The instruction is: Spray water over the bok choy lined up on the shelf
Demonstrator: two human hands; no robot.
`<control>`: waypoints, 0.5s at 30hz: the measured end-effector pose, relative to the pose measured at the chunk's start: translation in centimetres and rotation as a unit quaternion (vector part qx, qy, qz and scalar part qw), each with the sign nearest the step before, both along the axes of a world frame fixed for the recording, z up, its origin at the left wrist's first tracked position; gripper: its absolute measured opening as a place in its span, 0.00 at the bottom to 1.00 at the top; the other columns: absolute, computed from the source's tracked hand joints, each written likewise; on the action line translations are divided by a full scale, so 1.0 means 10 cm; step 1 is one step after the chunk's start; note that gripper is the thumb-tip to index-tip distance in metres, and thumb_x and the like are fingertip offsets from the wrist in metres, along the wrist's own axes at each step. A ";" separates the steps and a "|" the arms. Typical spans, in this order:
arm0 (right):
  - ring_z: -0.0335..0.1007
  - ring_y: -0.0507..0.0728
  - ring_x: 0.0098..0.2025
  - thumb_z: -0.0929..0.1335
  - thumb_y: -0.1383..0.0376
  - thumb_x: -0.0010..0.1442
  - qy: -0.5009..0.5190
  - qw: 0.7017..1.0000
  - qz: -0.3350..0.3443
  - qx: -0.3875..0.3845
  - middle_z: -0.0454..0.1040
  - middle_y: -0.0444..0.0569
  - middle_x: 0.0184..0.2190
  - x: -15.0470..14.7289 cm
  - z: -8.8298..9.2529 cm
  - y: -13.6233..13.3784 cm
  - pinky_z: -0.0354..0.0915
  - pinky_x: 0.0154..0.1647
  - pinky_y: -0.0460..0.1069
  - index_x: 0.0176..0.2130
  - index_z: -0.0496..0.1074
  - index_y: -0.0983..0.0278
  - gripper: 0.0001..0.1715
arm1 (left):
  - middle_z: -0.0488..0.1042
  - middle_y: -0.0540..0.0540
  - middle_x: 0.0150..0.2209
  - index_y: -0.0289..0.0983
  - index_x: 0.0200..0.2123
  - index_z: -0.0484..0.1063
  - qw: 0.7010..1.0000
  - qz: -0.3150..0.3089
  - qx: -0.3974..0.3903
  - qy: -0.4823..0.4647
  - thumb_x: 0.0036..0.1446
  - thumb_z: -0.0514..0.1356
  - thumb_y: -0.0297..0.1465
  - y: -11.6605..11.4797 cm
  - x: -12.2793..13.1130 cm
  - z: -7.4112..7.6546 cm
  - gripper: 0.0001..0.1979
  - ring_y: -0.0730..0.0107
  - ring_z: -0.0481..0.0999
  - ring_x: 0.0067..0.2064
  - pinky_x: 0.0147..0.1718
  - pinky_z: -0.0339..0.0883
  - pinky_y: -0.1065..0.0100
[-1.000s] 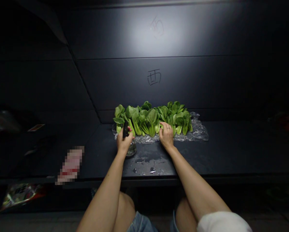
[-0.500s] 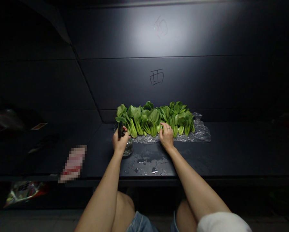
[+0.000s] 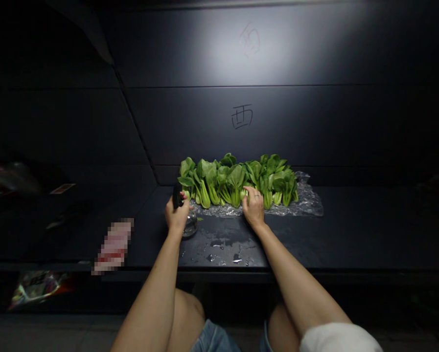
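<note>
My left hand (image 3: 175, 215) is shut on a spray bottle (image 3: 190, 227) with a black head and a clear glass body, tilted over the tabletop. The bottle stands just in front of a long row of bok choy (image 3: 237, 183), whose stems lie towards me on crumpled clear plastic wrap (image 3: 307, 203). My right hand (image 3: 253, 208) rests its fingertips on a pale stem near the middle of the row, with a ring on one finger.
Water drops and wet patches mark the dark table (image 3: 222, 247) in front of the greens. A pixelated packet (image 3: 113, 247) lies to the left, and a printed bag (image 3: 39, 288) sits lower left. A wall panel behind bears a drawn character (image 3: 242, 116).
My left hand and the spray bottle have moved left, away from the row's middle. My right hand stays on the same stems, and the whole view has drifted slightly.
</note>
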State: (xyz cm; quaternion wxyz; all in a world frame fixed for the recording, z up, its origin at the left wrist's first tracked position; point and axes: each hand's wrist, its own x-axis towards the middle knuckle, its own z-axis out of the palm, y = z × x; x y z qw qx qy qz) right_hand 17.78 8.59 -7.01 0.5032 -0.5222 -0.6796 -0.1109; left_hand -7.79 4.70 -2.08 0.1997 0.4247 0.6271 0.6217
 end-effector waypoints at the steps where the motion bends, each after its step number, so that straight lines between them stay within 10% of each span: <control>1: 0.67 0.61 0.52 0.59 0.71 0.61 0.000 1.000 0.000 0.001 0.74 0.58 0.50 0.00 0.00 0.00 0.62 0.53 0.56 0.53 0.69 0.66 0.22 | 0.80 0.48 0.36 0.37 0.38 0.74 1.000 0.002 -0.001 -0.002 0.48 0.60 0.28 0.01 -0.03 -0.02 0.11 0.71 0.79 0.25 0.28 0.72 0.72; 15: 0.67 0.61 0.53 0.59 0.71 0.62 -0.001 1.000 0.002 0.006 0.74 0.58 0.50 -0.02 0.00 -0.01 0.62 0.54 0.56 0.53 0.69 0.66 0.22 | 0.79 0.48 0.35 0.37 0.39 0.74 0.999 0.024 0.018 -0.020 0.46 0.60 0.29 0.08 -0.19 -0.13 0.13 0.70 0.79 0.24 0.27 0.72 0.72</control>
